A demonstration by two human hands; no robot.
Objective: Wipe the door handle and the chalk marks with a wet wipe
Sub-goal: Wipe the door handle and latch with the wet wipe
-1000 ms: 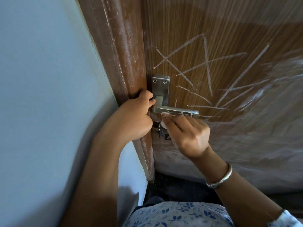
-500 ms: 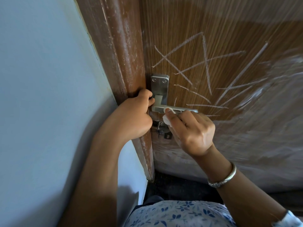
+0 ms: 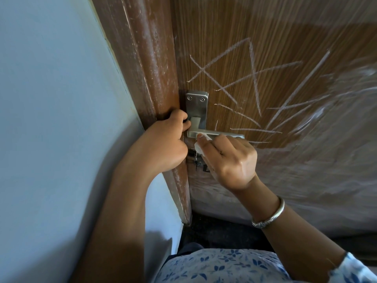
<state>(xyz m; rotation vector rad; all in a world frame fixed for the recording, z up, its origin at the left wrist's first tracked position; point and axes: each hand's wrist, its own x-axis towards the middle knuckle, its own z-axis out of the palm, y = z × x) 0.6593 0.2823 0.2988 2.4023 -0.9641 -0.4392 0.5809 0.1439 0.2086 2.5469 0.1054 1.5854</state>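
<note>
The right hand [image 3: 228, 160] is gripping a small white wet wipe [image 3: 199, 148] between the thumb and the curled fingers, and it is pressing the wipe on the door handle [image 3: 214, 134]. The wipe is touching the lever close to its left end, near the place where the lever is joining the metal plate [image 3: 196, 108]. The fingers are covering the middle of the lever, and only its right tip is showing past the knuckles.

The left hand [image 3: 165, 144] is sitting at 9 o'clock from the handle. It is clenched around the edge of the wooden door [image 3: 224, 27], between the door and the brown door frame [image 3: 142, 58], and its fingertips are disappearing into that gap.

The chalk marks [image 3: 253, 78] are lying from 12 o'clock to 3 o'clock of the handle, as white crossing lines on the door surface. Further toward 3 o'clock and 4 o'clock, the door is looking pale and smeared. A silver bangle [image 3: 271, 215] is resting on the right wrist. The light blue wall [image 3: 51, 119] is filling the side at 9 o'clock.
</note>
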